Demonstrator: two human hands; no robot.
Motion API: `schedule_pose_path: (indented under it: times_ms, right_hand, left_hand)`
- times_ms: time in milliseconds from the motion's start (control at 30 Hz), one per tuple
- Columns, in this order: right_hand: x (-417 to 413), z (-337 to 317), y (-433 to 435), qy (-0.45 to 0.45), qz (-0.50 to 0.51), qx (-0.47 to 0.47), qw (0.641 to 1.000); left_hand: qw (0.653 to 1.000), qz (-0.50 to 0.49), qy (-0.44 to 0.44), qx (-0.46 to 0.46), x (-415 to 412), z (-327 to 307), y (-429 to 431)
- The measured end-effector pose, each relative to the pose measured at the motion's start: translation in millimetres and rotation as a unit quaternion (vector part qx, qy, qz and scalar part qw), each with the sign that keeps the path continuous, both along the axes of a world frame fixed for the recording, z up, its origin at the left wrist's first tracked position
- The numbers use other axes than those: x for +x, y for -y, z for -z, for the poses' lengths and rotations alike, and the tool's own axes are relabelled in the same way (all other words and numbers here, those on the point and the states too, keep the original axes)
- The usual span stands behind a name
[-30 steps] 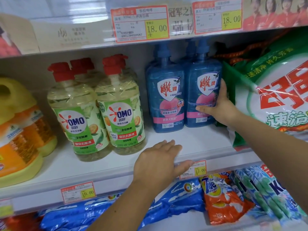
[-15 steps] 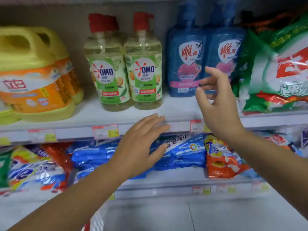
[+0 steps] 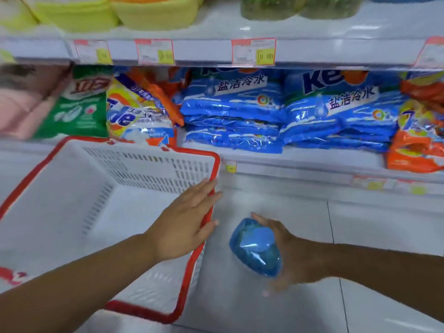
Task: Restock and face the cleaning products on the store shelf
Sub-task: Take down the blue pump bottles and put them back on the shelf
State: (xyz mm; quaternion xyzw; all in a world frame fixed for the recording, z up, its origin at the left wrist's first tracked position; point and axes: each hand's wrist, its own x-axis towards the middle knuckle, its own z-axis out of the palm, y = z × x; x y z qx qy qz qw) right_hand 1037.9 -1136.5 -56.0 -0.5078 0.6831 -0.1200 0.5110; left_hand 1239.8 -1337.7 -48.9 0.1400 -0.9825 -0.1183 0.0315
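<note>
My right hand (image 3: 286,253) grips a blue bottle (image 3: 255,247) low over the floor, its base turned toward the camera. My left hand (image 3: 186,224) lies flat with straight fingers on the right rim of a white basket with red trim (image 3: 101,212); I see nothing in the basket. Behind them the low shelf (image 3: 288,162) carries stacks of blue detergent bags (image 3: 240,111).
Orange bags (image 3: 418,150) lie at the shelf's right end, a Tide bag (image 3: 139,114) and a green bag (image 3: 81,104) at its left. Price tags (image 3: 253,51) line the shelf edge above, where yellow jug bases (image 3: 153,13) stand. White floor tiles (image 3: 360,236) spread to the right.
The view has dropped from the upper bottle shelf to the floor. My right hand now holds a blue bottle; my left hand has come down onto the basket rim.
</note>
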Motion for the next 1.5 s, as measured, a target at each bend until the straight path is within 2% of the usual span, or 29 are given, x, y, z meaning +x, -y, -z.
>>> schedule_pose_path:
  times_ms: [100, 167, 267, 333, 467, 633, 700, 800, 900, 1000, 1100, 1200, 1300, 1500]
  right_hand:
    - [30, 16, -8, -0.104, 0.089, -0.096, 0.986]
    - [34, 19, -5, -0.139, 0.113, -0.122, 0.976]
    - [16, 4, 6, -0.119, 0.146, -0.109, 0.976]
    - [-5, -21, 9, -0.069, 0.187, -0.104, 0.975]
    - [-45, -96, 2, -0.042, 0.185, -0.143, 0.971]
    - [-84, -208, -17, -0.022, 0.185, -0.266, 0.946]
    - [-96, -238, -26, -0.007, 0.209, -0.337, 0.918]
    - [-112, -253, -35, 0.046, 0.289, -0.413, 0.862]
    - [-122, -249, -37, -0.011, 0.293, -0.434, 0.852]
    - [-144, -268, -43, -0.061, 0.303, -0.475, 0.824]
    - [-178, -289, -52, -0.103, 0.303, -0.520, 0.792]
    - [-213, -286, -49, -0.097, 0.332, -0.552, 0.759]
    - [-242, -271, -42, -0.106, 0.354, -0.560, 0.741]
    - [-276, -245, -33, -0.119, 0.400, -0.544, 0.728]
  left_hand:
    - [1.000, -0.002, 0.006, 0.004, 1, 1, -3]
    - [1.000, -0.009, 0.025, 0.009, 1, -2, -2]
    - [0.999, -0.010, 0.045, 0.014, -4, -12, -3]
    - [0.996, -0.005, 0.075, 0.045, -15, -22, -6]
    - [0.968, -0.033, 0.112, 0.221, -50, -49, -27]
    - [0.911, 0.009, 0.024, 0.411, -111, -101, -49]
    - [0.897, -0.006, -0.038, 0.441, -134, -126, -59]
    - [0.864, -0.049, -0.176, 0.469, -164, -160, -75]
    - [0.851, -0.028, -0.260, 0.455, -198, -194, -86]
    - [0.851, 0.021, -0.303, 0.428, -233, -230, -90]
    - [0.862, 0.052, -0.346, 0.368, -270, -259, -94]
    - [0.874, 0.046, -0.379, 0.300, -311, -270, -91]
    - [0.890, 0.035, -0.386, 0.240, -347, -263, -85]
    - [0.919, 0.042, -0.316, 0.232, -375, -251, -79]
